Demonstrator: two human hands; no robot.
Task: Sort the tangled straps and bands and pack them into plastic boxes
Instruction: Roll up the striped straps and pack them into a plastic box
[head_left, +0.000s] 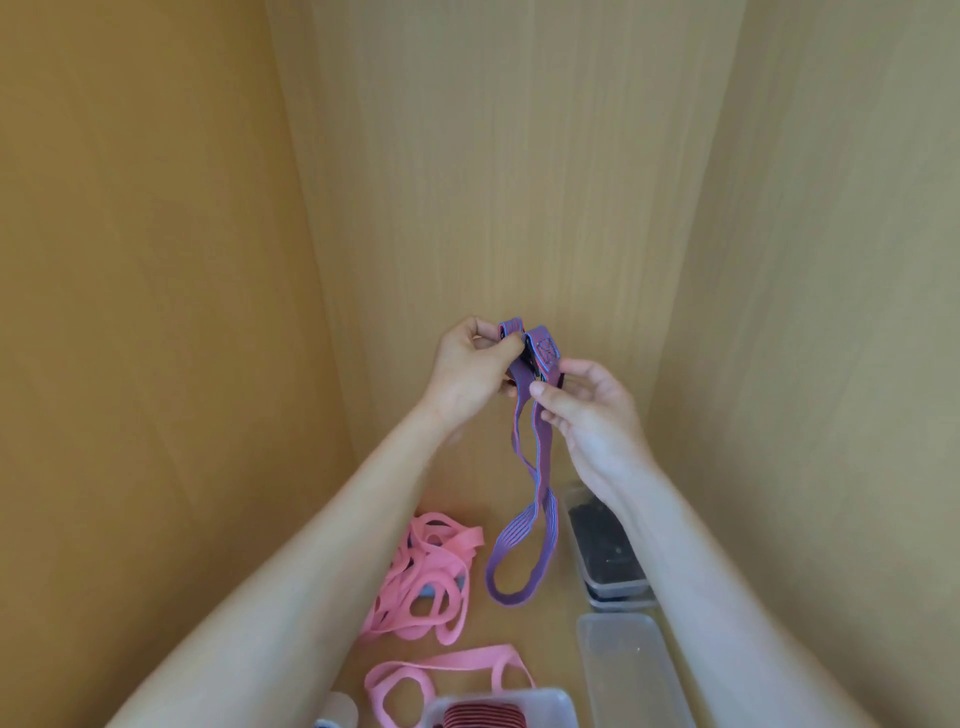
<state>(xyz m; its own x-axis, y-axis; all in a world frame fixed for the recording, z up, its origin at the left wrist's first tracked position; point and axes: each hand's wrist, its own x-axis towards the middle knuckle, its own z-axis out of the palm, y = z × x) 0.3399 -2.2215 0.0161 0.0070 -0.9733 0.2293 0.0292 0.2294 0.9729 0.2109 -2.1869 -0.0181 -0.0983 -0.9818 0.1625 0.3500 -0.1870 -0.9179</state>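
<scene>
Wooden panels close the space on three sides, over a wooden floor where the sorting is laid out. Both hands are raised in front of the far panel with a purple strap (511, 538) between them. The left hand (470, 369) pinches the strap's folded top end between thumb and fingers. The right hand (587, 415) pinches it just below with thumb and forefinger, its other fingers loosely spread. The rest of the strap hangs down in a long loop whose bottom reaches the floor, or nearly so, between the pink pile and the boxes.

Judging by what lies about, the job looks roughly midway. At the right, a far box (605, 551) already holds something dark and seems to sit on a second one. At the near edge, another box (550, 701) holds a red-striped strap. A clear box (628, 670) at the near right looks empty, though it may be only a lid.

Still to do:
- fold the purple strap and box it;
- untangle the pink pile (421, 577) left of the hanging loop;
- pack the single pink band (410, 680) lying nearer.
</scene>
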